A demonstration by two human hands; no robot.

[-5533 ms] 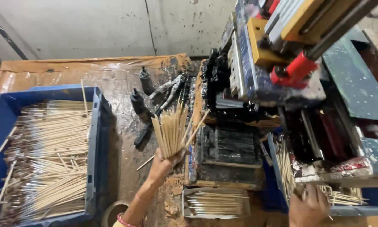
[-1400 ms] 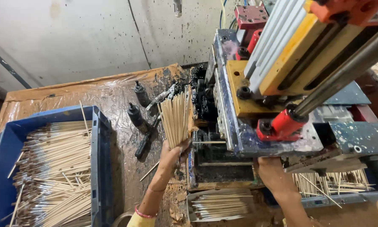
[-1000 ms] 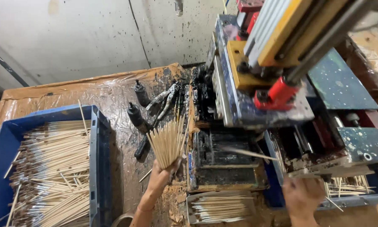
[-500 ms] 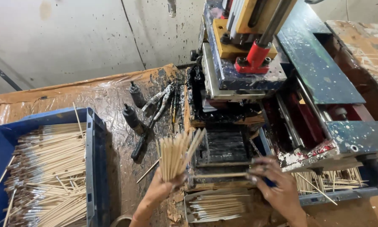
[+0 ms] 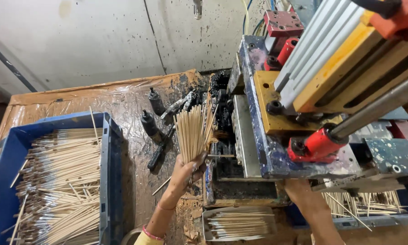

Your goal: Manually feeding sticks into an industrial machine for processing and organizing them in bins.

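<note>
- Lying nearest the camera, a small grey tray (image 5: 238, 224) is holding a flat layer of thin sticks, just below the machine's front.
- A right forearm (image 5: 313, 212) is reaching in under the machine body; the right hand itself is hidden, so whether it is gripping anything cannot be told.
- The left hand (image 5: 186, 169) is closing tightly around the base of a bundle of thin wooden sticks (image 5: 193, 131), which is fanning upward and sitting just beside the machine's dark, ink-stained left edge.
- A blue crate (image 5: 112, 163) at the left is carrying a large heap of similar sticks, well apart from the held bundle.
- Two small black bottles (image 5: 150, 126) are standing on the plastic-covered surface (image 5: 77, 100), between crate and machine.
- The machine (image 5: 303, 109), with yellow, red and paint-spattered blue parts, is filling the right side.
- A second stick pile (image 5: 362, 204) is resting under the machine at the right.
</note>
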